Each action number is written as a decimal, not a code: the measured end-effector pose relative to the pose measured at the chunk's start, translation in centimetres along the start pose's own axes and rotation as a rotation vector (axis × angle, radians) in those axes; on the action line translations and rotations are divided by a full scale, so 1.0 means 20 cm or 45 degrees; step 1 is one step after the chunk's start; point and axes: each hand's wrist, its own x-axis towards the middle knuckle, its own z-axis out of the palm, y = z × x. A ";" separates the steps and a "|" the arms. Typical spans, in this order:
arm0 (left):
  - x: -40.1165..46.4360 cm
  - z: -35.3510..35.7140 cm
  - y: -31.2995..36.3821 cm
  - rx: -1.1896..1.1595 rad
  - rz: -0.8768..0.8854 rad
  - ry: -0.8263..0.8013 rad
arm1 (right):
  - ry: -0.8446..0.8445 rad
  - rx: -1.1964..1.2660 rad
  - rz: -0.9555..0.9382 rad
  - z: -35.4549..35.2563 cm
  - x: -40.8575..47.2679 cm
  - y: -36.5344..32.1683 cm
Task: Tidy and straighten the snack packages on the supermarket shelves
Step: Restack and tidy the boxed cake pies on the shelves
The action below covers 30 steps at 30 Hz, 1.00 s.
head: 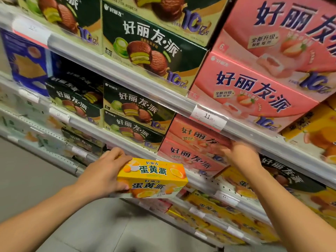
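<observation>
My left hand (105, 171) grips the left end of a yellow egg-yolk pie box (154, 177), held out in front of the shelves. My right hand (240, 155) is blurred and reaches onto the middle shelf, its fingers against the right end of two stacked pink strawberry pie boxes (190, 151). Whether those fingers curl round the upper pink box I cannot make out. Green matcha pie boxes (134, 115) stand stacked to the left of the pink ones on the same shelf.
Larger green boxes (151, 50) and pink boxes (254, 88) fill the shelf above. A price tag (209, 116) hangs on the shelf rail (145, 88). Yellow pie boxes (227, 215) line the lower shelves at right. The grey floor (36, 179) lies at lower left.
</observation>
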 end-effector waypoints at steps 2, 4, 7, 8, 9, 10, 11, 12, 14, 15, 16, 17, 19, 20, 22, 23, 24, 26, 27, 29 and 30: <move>0.01 0.00 0.00 -0.011 -0.015 0.012 | -0.086 -0.004 0.054 -0.01 0.04 -0.01; 0.02 0.00 -0.01 -0.026 -0.012 0.030 | -0.132 -0.013 0.095 -0.02 0.06 -0.02; 0.03 0.01 -0.01 -0.023 0.000 0.046 | -0.144 -0.030 0.083 -0.02 0.07 0.00; 0.04 0.01 -0.01 -0.017 0.002 0.043 | -0.154 -0.023 0.080 -0.02 0.07 0.02; 0.04 0.01 0.00 -0.011 0.004 0.039 | -0.167 -0.002 0.084 -0.02 0.07 0.02; 0.05 0.00 0.00 -0.005 0.006 0.035 | -0.179 0.036 0.088 -0.02 0.07 0.03; 0.05 0.00 0.00 0.000 0.008 0.032 | -0.188 0.084 0.091 -0.02 0.06 0.03; 0.06 0.00 0.00 0.002 0.012 0.033 | -0.195 0.119 0.089 -0.02 0.06 0.03; 0.06 0.00 0.01 -0.009 0.023 0.036 | -0.205 0.121 0.079 -0.02 0.06 0.02; 0.07 0.00 0.01 -0.015 0.028 0.033 | -0.205 0.113 0.079 -0.02 0.06 0.01; 0.07 0.00 0.01 -0.017 0.031 0.030 | -0.207 0.115 0.084 -0.02 0.05 0.01; 0.07 -0.01 0.01 -0.015 0.033 0.029 | -0.214 0.125 0.090 -0.02 0.05 0.01; 0.08 -0.02 0.01 -0.011 0.037 0.022 | -0.244 0.127 0.100 -0.03 0.05 0.00; 0.08 -0.02 0.01 -0.010 0.040 0.015 | -0.264 0.109 0.105 -0.03 0.05 0.00; 0.08 -0.04 0.01 -0.020 0.047 0.005 | -0.293 0.071 0.113 -0.04 0.05 0.00; 0.08 -0.05 0.01 -0.028 0.051 0.008 | -0.285 0.056 0.106 -0.05 0.05 -0.01; 0.08 -0.06 0.01 -0.035 0.058 0.014 | -0.260 0.044 0.096 -0.05 0.04 -0.02; 0.08 -0.07 0.00 -0.043 0.066 0.021 | -0.181 0.024 0.067 -0.05 0.02 -0.03; 0.08 -0.08 0.00 -0.044 0.066 0.022 | -0.135 0.014 0.051 -0.05 0.01 -0.03; 0.07 -0.09 0.00 -0.045 0.069 0.021 | -0.018 0.001 0.007 -0.03 -0.04 -0.02; 0.07 -0.09 -0.01 -0.046 0.073 0.021 | 0.060 -0.002 -0.035 -0.02 -0.07 -0.02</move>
